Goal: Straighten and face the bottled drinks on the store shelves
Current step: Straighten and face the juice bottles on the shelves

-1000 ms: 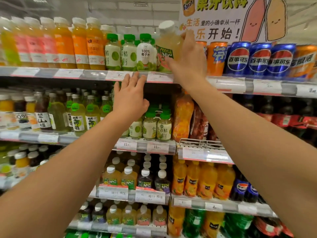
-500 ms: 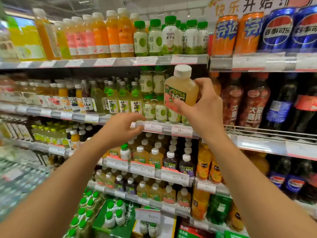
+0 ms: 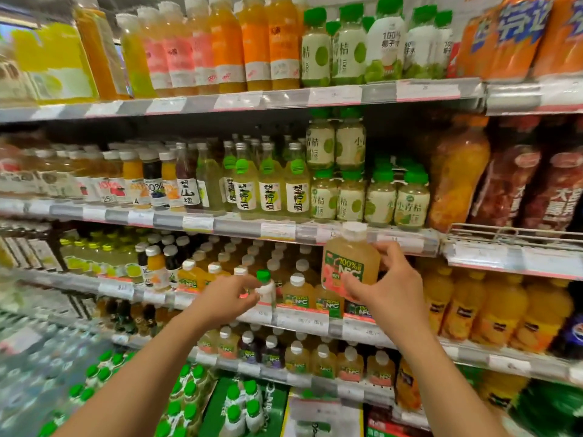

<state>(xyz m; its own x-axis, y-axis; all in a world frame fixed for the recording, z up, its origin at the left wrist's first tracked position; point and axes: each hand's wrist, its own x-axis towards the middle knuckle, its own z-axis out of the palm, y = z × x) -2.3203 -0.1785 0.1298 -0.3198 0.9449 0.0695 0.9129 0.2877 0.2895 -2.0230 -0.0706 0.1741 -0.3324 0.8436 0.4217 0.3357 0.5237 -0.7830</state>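
Two hands: both reach toward the third shelf down, forearms coming in from the near bottom edge.
Right hand [image 3: 386,290]: fingers and thumb curl round the NFC juice bottle [image 3: 350,263], gripping its right side and lower part.
NFC juice bottle: pale yellow, white cap, upright, label with "100% NFC" facing the viewer; held in the air in front of the price rail of the second shelf, above the NFC row [image 3: 315,298] on the third shelf.
Left hand [image 3: 225,296]: fingers loosely curled, tips at the small green-capped bottle [image 3: 264,287]; whether they pinch it or only touch it cannot be told, as the hand is blurred.
Small green-capped bottle: white body, upright, at the front edge of the third shelf, just left of the NFC row, among white-capped bottles.
Third shelf [image 3: 303,320]: white-capped juice bottles in rows running far back; orange drink bottles [image 3: 492,313] to the right.
Second shelf [image 3: 236,227]: glass bottles with green neck tags [image 3: 271,187] at centre, green-capped pale bottles [image 3: 381,200] to their right, two of the same kind stacked above.
Top shelf [image 3: 334,96]: tall orange and pink juice bottles [image 3: 220,45] left, green-capped white bottles [image 3: 353,45] right.
Bottom near: packs of green-capped bottles [image 3: 243,405].
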